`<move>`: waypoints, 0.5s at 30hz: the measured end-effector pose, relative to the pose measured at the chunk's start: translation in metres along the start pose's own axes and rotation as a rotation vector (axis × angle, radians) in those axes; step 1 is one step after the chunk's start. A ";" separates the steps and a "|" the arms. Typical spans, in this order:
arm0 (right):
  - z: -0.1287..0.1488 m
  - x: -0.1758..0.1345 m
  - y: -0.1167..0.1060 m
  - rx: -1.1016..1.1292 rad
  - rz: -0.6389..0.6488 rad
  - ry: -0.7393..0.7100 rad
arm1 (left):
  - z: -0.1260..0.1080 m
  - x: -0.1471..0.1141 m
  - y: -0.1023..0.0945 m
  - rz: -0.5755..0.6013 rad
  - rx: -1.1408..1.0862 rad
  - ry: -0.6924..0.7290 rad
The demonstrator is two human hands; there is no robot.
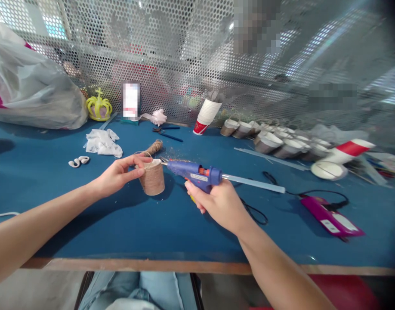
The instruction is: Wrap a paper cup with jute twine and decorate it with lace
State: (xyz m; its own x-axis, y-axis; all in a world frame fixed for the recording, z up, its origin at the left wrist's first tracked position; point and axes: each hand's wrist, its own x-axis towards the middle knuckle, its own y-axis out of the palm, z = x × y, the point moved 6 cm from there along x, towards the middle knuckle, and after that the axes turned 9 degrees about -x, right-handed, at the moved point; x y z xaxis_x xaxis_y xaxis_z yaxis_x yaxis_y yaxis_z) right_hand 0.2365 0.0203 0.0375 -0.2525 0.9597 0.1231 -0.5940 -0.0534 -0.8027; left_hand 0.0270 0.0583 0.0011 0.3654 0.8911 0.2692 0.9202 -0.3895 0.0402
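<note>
My right hand [217,202] is wrapped around the handle of a blue glue gun [191,168], with a long translucent glue stick [255,183] poking out of its back. The gun's nozzle reaches the rim of a small paper cup wrapped in brown twine [152,180]. My left hand [120,174] is closed on the cup's rim from the left, where a loose loop of twine stands up by the fingertips. A ball of twine [155,147] lies just behind the cup on the blue table [120,232].
Behind stand a phone [131,101], pliers [168,132], stacked paper cups [208,113] and several twine-wrapped cups [268,141]. White earbuds [78,161] and crumpled white lace [103,142] lie left. A purple packet [333,217] and black cable are right. Perforated metal backs the table.
</note>
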 end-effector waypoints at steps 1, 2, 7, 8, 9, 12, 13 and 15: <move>0.000 0.000 0.000 -0.004 0.000 0.001 | 0.000 0.000 0.000 -0.002 -0.004 -0.001; 0.001 -0.001 0.000 -0.001 -0.002 -0.001 | -0.001 0.000 0.000 -0.003 -0.005 -0.001; 0.003 -0.003 0.001 0.058 0.001 -0.008 | -0.001 -0.001 0.000 -0.010 -0.023 -0.014; 0.004 -0.002 0.000 0.061 0.002 -0.007 | 0.000 -0.001 0.000 -0.013 -0.026 -0.018; 0.004 -0.002 0.000 0.064 0.002 -0.006 | 0.000 -0.001 -0.001 -0.014 -0.027 -0.021; 0.004 0.001 -0.001 0.083 0.013 0.004 | 0.002 -0.001 -0.001 -0.009 -0.044 -0.031; 0.004 0.001 -0.001 0.091 0.019 0.010 | 0.003 -0.001 -0.001 -0.009 -0.053 -0.034; 0.004 0.001 -0.001 0.106 0.026 0.022 | 0.003 -0.001 -0.001 -0.014 -0.056 -0.033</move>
State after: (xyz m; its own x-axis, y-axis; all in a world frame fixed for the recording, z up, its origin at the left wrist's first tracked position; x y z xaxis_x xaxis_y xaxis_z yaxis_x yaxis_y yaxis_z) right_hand 0.2339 0.0203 0.0403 -0.2529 0.9634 0.0893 -0.6655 -0.1062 -0.7388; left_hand 0.0259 0.0589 -0.0020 0.3580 0.9034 0.2362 0.9162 -0.3886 0.0978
